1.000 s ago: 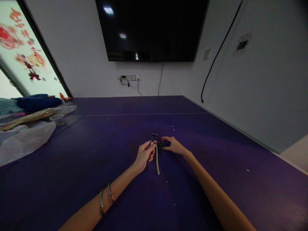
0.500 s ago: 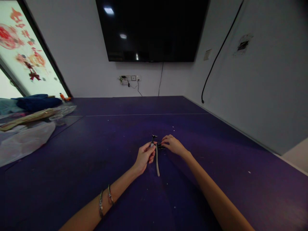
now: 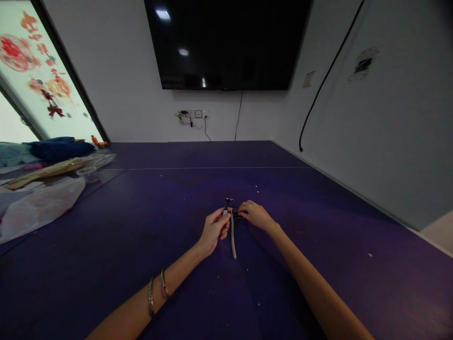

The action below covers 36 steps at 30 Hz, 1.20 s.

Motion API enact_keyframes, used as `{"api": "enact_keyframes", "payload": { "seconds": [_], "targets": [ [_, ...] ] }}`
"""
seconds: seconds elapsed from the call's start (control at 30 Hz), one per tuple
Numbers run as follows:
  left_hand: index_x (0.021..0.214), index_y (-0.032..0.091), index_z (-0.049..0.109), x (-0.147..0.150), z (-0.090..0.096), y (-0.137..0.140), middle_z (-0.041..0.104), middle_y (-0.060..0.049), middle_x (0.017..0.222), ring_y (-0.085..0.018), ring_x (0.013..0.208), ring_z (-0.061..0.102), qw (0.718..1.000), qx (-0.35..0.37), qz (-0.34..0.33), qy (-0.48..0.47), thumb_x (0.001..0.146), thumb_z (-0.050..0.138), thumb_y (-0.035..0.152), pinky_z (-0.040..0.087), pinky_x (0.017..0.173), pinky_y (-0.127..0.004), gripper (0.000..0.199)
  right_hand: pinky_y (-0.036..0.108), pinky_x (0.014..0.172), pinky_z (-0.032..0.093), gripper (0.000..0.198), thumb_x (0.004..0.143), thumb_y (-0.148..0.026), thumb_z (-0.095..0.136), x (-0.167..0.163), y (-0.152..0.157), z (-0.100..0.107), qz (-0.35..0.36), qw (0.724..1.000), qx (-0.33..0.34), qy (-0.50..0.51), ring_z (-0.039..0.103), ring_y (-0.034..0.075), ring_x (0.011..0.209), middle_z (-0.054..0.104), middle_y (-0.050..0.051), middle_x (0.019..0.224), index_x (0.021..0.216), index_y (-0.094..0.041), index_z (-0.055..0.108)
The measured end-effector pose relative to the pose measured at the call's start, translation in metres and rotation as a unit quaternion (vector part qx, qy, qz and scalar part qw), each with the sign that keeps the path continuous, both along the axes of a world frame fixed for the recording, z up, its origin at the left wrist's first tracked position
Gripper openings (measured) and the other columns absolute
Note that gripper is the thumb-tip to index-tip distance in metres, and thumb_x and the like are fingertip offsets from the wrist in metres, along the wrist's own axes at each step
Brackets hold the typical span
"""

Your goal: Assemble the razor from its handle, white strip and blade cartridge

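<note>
My left hand (image 3: 214,228) is closed around a small device with a light grey body (image 3: 225,212) and a black T-shaped top (image 3: 228,200); its exact kind is too small to make out. Close to the left fingertips, a pale, narrow strip or tube (image 3: 233,238) runs down toward me over the purple surface. My right hand (image 3: 257,215) is just to the right, its fingers pinched at a small black part (image 3: 237,214) beside the device. Whether that black part joins onto the device is unclear.
The purple surface (image 3: 159,203) reaches the far wall. Folded cloths (image 3: 62,150) and plastic bags (image 3: 46,205) lie at the left. A television (image 3: 226,47) hangs above wall sockets (image 3: 198,114). Down the right wall runs a black cable (image 3: 320,87).
The whole view has shifted slightly, so things appear a little farther right. Both hands keep nearly the same pose and hold around the small device.
</note>
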<state>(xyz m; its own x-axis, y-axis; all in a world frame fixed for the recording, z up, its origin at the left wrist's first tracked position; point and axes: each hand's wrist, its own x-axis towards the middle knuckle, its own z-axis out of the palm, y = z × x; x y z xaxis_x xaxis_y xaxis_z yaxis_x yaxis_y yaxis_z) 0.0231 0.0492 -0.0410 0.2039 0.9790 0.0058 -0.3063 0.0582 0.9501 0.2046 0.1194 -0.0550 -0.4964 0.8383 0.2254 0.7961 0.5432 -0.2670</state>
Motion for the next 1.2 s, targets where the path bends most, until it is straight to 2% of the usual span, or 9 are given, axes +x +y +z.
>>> {"api": "enact_keyframes", "payload": {
  "seconds": [0.6, 1.2],
  "targets": [
    [0.103, 0.013, 0.057, -0.0005, 0.0004, 0.0001, 0.043, 0.007, 0.050, -0.002, 0.034, 0.030, 1.000, 0.001, 0.010, 0.005, 0.070, 0.064, 0.037, 0.019, 0.034, -0.016, 0.041, 0.024, 0.074, 0.042, 0.022, 0.088, -0.023, 0.043, -0.0060, -0.0065, 0.0071, 0.001, 0.996, 0.034, -0.085, 0.054, 0.019, 0.093, 0.064, 0.007, 0.092, 0.089, -0.020, 0.065],
    [0.103, 0.013, 0.057, -0.0023, -0.0005, 0.0017, 0.043, 0.008, 0.051, -0.002, 0.034, 0.030, 1.000, 0.006, 0.021, 0.001, 0.070, 0.064, 0.037, 0.020, 0.034, -0.016, 0.042, 0.024, 0.077, 0.040, 0.023, 0.089, -0.023, 0.042, -0.0087, -0.0069, 0.0061, 0.012, 0.993, 0.035, -0.110, 0.056, 0.019, 0.090, 0.064, 0.010, 0.089, 0.085, -0.015, 0.063]
  ]
}}
